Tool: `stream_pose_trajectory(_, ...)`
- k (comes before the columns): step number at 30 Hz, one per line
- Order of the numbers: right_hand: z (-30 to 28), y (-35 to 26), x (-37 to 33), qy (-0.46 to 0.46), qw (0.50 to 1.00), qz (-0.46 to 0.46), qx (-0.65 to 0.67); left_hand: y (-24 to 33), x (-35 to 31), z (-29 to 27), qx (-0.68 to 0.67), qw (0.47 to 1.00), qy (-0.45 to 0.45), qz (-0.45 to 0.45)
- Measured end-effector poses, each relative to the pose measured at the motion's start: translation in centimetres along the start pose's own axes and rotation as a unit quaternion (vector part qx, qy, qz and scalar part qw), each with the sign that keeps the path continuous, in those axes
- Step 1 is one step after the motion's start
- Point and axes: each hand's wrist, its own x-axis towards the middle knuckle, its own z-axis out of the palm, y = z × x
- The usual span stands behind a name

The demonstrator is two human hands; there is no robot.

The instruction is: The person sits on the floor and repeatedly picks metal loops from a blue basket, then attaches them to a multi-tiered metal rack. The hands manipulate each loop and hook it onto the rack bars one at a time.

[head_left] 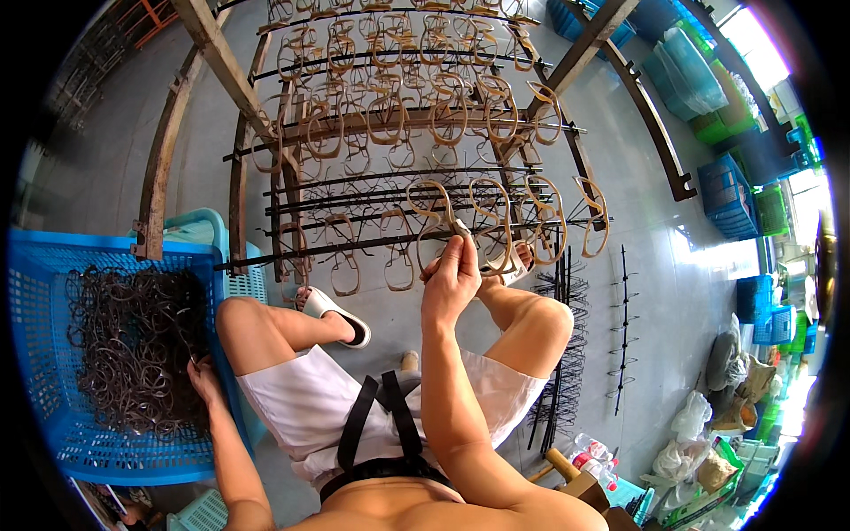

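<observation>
Bare forearms rise from the lower edge over white shorts and black straps, the seated person's knees spread toward a tall rack of dark metal rods [398, 177] hung with rows of tan, loop-shaped frames. Raised to a lower rod, the right hand [453, 274] pinches one pale tan loop-shaped frame [434, 212] between closed fingers; the fingertips themselves are hidden behind the knuckles. At the person's left side, the left hand [204, 376] reaches down against the edge of a large blue plastic mesh crate [44, 354]; its fingers sink among the contents, so whether they grip anything cannot be told. Filling that crate is a tangled heap of dark wire-like loops [133, 341], too knotted to separate piece by piece. Spare black spiked rods [620, 327] lie on the grey floor to the right. Stacked blue and green crates [730, 195] blur into glare at the picture's curved rim, their contents unreadable.
</observation>
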Motion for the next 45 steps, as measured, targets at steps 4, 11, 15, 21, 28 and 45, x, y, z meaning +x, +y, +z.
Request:
stream_pose_trajectory(4,0.1,-0.5,-0.3,-0.012,1.0,0.026,0.005,0.2,-0.2,0.2,0.011,1.0,0.013,0.018)
stream_pose_trajectory(11,0.7,-0.6,-1.7,-0.036,0.996,0.051,0.059,2.5,-1.3,0.7,0.068,0.997,0.007,0.023)
stream_pose_trajectory(15,0.7,0.3,-2.2,-0.063,0.998,0.012,0.021,2.2,-1.1,0.7,0.041,0.999,0.0,0.017)
stream_pose_trajectory(21,0.1,2.3,-2.2,-0.1,0.993,-0.059,-0.031,2.7,-1.5,1.3,0.038,0.999,0.003,0.027)
stream_pose_trajectory(28,-0.7,1.8,-1.8,-0.145,0.978,-0.115,-0.098,3.5,-1.9,1.5,0.07,0.997,0.006,0.026)
stream_pose_trajectory(45,0.1,2.2,-1.8,-0.081,0.986,-0.115,-0.092,1.3,-0.5,0.8,0.067,0.997,0.008,0.041)
